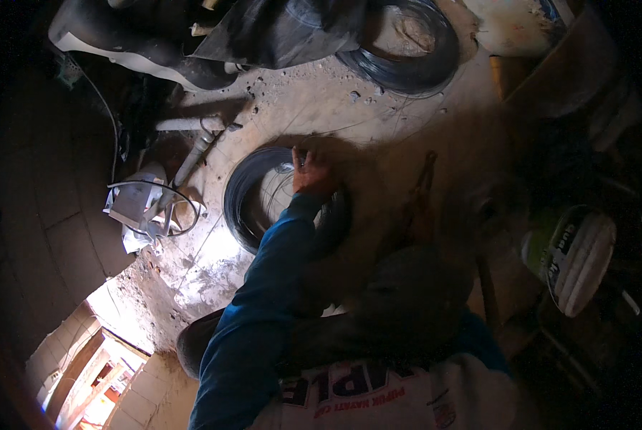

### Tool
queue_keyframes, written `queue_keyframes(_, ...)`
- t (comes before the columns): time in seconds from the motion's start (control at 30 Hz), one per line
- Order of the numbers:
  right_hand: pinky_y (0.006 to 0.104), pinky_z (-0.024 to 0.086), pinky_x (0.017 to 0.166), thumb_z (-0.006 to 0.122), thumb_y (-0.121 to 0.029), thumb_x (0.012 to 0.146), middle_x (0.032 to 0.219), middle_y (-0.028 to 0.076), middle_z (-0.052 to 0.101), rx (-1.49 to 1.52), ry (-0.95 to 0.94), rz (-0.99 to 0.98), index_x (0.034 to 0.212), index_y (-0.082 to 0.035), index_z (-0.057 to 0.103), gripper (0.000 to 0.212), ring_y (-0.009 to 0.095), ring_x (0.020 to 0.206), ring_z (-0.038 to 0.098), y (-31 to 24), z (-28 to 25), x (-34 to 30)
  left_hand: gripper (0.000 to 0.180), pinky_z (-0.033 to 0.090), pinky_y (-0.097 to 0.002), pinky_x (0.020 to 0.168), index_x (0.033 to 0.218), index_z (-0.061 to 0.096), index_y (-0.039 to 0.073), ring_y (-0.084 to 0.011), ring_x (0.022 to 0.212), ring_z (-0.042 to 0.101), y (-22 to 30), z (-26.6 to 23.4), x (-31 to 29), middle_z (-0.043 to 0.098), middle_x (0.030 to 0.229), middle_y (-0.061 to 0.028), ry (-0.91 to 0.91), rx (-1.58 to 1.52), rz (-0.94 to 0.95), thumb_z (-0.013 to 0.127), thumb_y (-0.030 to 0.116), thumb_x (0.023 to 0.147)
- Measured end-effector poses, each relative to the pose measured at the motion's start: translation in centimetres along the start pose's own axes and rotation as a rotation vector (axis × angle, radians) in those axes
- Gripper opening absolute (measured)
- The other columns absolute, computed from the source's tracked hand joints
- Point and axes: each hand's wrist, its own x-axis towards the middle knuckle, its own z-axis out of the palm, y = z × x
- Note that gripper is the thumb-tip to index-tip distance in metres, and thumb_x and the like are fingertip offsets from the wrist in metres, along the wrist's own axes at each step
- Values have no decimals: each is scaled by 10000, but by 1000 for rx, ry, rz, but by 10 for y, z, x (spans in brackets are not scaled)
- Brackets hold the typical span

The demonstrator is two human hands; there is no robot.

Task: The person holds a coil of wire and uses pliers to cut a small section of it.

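My left hand (316,175), in a blue sleeve, reaches over a coil of dark wire (244,188) on the floor. It lies on the upper right part of the ring. Two of its fingers stretch forward, apart from each other, touching the coil's far side. Loose thin strands show inside the ring. To the right, in deep shadow, is a long tool resembling pliers (427,172); its lower part is hard to make out. My right sleeve (482,345) shows faintly near my body, but I cannot make out my right hand.
A second wire coil (439,68) lies at the back beside a dark sheet (278,32). White pipe pieces (190,124) and a hoop with scraps (152,208) are on the left. A tipped bucket (578,261) is at right. Grit is scattered over the floor.
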Motion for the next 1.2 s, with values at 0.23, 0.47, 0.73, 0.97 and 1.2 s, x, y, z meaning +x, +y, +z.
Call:
queue_keyframes(0.23,319,457,708,382,-414,959,903,94,591,-49,19,-83,1174,-37,512,453,180,758,559,18,-4,19,489,71,-629,1065,1191,553,122,-293,1268,335,-13,6,-10,452,1303,-92,74,20,-75,556,434,815)
queue_keyframes(0.47,354,446,857,348,-364,971,1059,157,576,-290,101,-112,1254,-32,462,451,250,922,577,-24,-5,-10,464,146,-566,1065,1217,491,116,-315,1164,450,30,10,34,546,1167,-138,372,-382,-108,577,351,827)
queue_keyframes(0.73,333,459,811,423,-292,965,1013,131,579,-61,-42,-323,1241,-50,499,375,203,875,569,12,-29,25,390,173,-582,1022,1234,504,165,-262,1037,585,106,-35,48,632,1118,-51,82,-799,-159,534,337,885)
queue_keyframes(0.97,272,464,718,450,-256,958,906,70,592,88,-63,-318,1213,-40,514,341,133,776,552,-6,-15,13,335,461,-348,827,1110,604,99,-214,903,633,74,-21,52,672,965,-87,248,-1027,-157,556,339,882)
queue_keyframes(1.2,227,424,652,464,-237,949,861,52,593,58,-312,-224,1181,-39,539,314,99,720,518,-47,-6,-8,360,473,-318,791,1110,594,45,-220,873,626,72,-21,62,663,948,-110,177,-1040,-179,600,310,867)
